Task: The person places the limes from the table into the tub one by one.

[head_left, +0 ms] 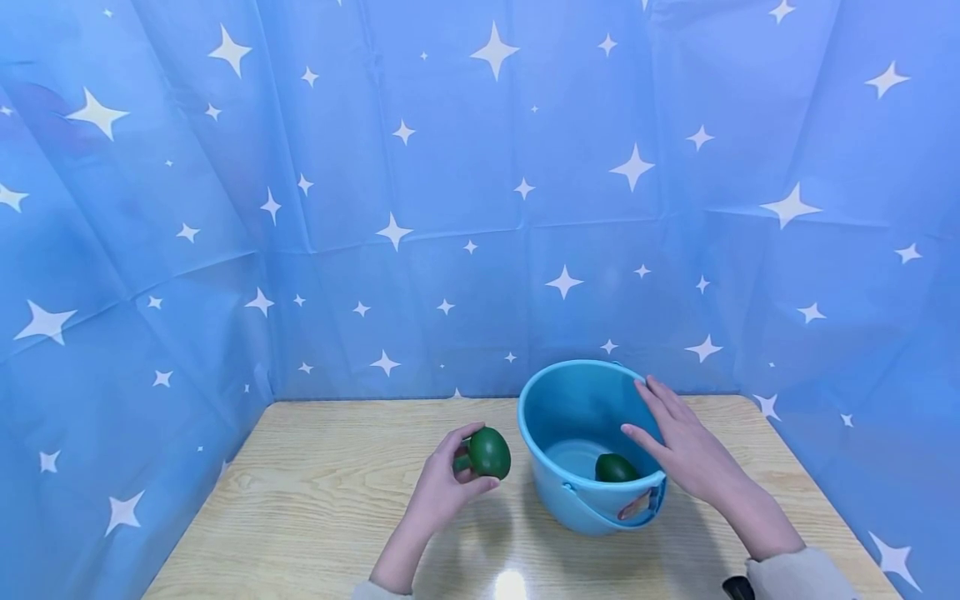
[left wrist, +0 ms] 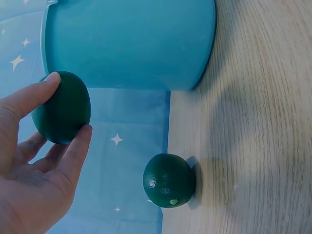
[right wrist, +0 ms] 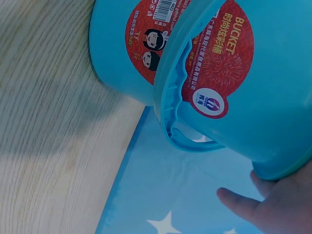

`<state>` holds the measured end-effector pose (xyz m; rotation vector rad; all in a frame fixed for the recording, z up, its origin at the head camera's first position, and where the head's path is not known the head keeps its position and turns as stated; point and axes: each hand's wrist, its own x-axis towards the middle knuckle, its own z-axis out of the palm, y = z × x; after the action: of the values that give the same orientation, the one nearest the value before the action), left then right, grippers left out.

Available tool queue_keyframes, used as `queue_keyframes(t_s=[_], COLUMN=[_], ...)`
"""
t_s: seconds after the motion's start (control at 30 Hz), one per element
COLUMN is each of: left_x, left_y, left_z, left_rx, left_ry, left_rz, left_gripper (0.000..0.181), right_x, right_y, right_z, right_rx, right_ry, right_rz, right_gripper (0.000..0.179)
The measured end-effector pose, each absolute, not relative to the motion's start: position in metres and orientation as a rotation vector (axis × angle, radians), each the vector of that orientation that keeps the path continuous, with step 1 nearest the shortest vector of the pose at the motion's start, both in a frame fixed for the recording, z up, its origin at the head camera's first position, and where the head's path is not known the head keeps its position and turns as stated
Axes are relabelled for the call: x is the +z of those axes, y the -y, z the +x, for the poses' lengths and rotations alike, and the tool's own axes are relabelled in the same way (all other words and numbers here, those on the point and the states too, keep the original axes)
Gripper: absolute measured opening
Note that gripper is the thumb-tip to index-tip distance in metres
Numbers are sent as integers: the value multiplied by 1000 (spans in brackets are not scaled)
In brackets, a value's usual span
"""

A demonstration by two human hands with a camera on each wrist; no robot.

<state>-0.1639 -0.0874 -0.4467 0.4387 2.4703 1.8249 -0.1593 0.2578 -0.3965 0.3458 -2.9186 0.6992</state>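
Note:
My left hand [head_left: 442, 483] holds a dark green, smooth, egg-shaped fruit [head_left: 490, 453] between thumb and fingertips, left of a blue bucket [head_left: 551, 483]. In the left wrist view the held fruit [left wrist: 63, 108] is clear of the table. A second green fruit [left wrist: 169, 180], rounder and with a small stem scar, lies on the table; in the head view my left hand mostly hides it. Another green fruit [head_left: 617, 468] lies inside the bucket. My right hand [head_left: 693, 454] touches the bucket's right rim, fingers nearly straight and the thumb over the opening.
The bucket's handle [head_left: 600, 517] hangs down on its near side, and a red label [right wrist: 219, 53] marks its outer wall. Underneath is a wood-grain table [head_left: 322, 500]. A blue curtain with white stars [head_left: 450, 208] stands behind and at both sides.

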Motion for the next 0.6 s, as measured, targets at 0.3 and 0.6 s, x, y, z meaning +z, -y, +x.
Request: queue_keyframes(t_s=[0.3, 0.6], left_x=[-445, -441], left_y=[87, 87], left_z=[-164, -162], left_rx=[1852, 1886], left_ry=[-2442, -2414], left_rz=[460, 481], left_gripper=[73, 74], right_x=[-396, -396], right_y=[-257, -258], right_z=[-159, -159], right_rx=[699, 701], right_ry=[2918, 2915], right_rz=[341, 343], right_gripper=[80, 81])
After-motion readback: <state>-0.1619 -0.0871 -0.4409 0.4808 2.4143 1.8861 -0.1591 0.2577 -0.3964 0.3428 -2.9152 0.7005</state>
